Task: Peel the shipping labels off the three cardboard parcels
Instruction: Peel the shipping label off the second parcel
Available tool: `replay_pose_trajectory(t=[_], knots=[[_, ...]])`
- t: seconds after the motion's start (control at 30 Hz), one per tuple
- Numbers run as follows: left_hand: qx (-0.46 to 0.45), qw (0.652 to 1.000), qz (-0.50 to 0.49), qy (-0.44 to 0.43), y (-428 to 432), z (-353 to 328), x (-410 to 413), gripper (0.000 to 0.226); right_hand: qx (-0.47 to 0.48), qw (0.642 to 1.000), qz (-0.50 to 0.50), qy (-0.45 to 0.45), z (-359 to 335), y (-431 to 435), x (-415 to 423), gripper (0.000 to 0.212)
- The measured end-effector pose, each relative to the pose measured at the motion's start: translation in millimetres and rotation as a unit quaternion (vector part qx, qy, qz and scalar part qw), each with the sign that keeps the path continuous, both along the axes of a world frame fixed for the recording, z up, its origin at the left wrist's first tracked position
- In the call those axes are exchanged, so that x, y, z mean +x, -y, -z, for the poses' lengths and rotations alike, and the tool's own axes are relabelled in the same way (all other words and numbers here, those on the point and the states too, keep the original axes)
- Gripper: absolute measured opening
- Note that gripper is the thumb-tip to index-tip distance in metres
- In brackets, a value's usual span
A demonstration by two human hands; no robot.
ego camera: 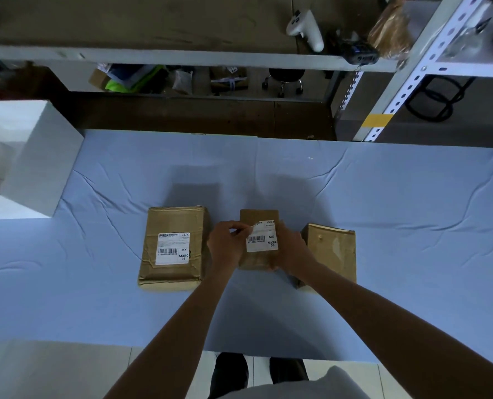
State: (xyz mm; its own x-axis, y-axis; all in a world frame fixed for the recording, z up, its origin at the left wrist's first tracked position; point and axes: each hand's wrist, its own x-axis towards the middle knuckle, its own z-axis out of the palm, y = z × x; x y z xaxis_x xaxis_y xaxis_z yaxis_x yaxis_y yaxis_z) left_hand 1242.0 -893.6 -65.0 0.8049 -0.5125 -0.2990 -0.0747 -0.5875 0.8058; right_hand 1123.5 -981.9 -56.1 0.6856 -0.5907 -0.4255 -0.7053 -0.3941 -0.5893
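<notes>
Three brown cardboard parcels lie in a row on the blue cloth. The left parcel carries a flat white shipping label. The middle parcel is smaller; its white label is lifted at the upper left corner. My left hand pinches that raised corner. My right hand grips the middle parcel's right side. The right parcel shows no label on its top face, and my right forearm covers its near left part.
The blue cloth covers the table. A white box stands at the left edge. Behind the table is a metal shelf rack holding a white controller and assorted clutter.
</notes>
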Motion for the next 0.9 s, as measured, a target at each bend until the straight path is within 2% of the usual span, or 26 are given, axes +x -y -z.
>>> replay_pose_trajectory(t=[0.3, 0.5, 0.7, 0.9], knots=[[0.0, 1.0, -0.001, -0.017, 0, -6, 0, 0.006, -0.017, 1.0, 0.005, -0.013, 6, 2, 2, 0.088], [0.001, 1.0, -0.003, -0.027, 0, -5, 1, 0.006, -0.023, 0.999, -0.004, -0.031, 9, 2, 3, 0.098], [-0.013, 0.999, -0.009, -0.041, 1, -7, 0, 0.008, -0.032, 0.999, -0.003, -0.032, 12, 3, 4, 0.092], [-0.015, 0.999, -0.005, -0.045, 1, -9, -2, 0.009, -0.022, 0.999, 0.005, -0.029, 13, 2, 3, 0.097]])
